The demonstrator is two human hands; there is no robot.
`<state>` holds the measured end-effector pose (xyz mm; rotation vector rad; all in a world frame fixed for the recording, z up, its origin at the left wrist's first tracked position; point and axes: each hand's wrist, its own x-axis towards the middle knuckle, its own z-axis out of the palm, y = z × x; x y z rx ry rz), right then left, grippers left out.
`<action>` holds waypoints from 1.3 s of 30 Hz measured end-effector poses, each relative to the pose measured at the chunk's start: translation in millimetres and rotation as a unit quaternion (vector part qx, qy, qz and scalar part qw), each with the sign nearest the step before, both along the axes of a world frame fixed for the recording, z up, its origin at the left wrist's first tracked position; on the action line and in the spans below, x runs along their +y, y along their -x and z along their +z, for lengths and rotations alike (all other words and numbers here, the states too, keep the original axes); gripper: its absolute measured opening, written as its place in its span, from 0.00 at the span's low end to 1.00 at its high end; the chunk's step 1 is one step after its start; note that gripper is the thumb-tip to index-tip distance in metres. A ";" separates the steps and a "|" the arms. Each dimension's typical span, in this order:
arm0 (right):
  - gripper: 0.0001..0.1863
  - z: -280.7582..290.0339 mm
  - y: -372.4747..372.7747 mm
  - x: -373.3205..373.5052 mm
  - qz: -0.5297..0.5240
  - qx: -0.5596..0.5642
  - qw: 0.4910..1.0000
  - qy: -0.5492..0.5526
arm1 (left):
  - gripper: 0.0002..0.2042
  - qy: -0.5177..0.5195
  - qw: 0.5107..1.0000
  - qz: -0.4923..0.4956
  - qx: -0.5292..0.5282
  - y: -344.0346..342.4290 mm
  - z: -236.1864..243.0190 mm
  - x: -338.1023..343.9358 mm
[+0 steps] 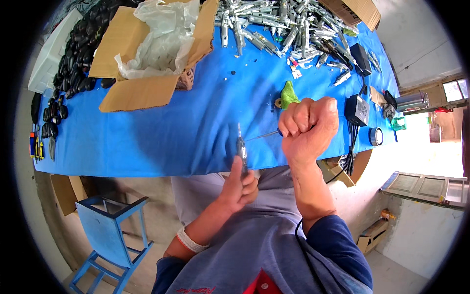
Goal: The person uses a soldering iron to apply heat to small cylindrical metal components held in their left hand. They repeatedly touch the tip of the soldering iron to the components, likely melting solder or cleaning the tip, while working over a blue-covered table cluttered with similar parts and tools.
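Near the front edge of the table, my left hand (237, 188) is closed around the lower end of a slim grey tool body with a thin pointed metal tip (242, 148), held upright. My right hand (309, 130) is a fist around a screwdriver (264, 135); most of its handle is hidden by the fingers. The thin shaft points left, and its end meets or nearly meets the side of the grey body; I cannot tell if they touch. Just beyond my right hand lies a green cloth (289, 94). Similar metal tool bodies form a large pile (274, 29) at the back.
An open cardboard box (137, 95) with clear plastic stands back left, beside heaped black parts (81, 59). At the right are a black power adapter (357, 110) with cables and a round tin or roll (376, 136). A blue chair (105, 228) stands lower left.
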<state>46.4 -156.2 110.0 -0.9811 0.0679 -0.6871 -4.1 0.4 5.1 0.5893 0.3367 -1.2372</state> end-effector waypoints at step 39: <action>0.11 -45.2 15.2 -78.5 -0.070 -0.055 0.981 -0.170 | 0.28 -0.128 0.985 0.005 -0.115 4.4 -6.8 -5.8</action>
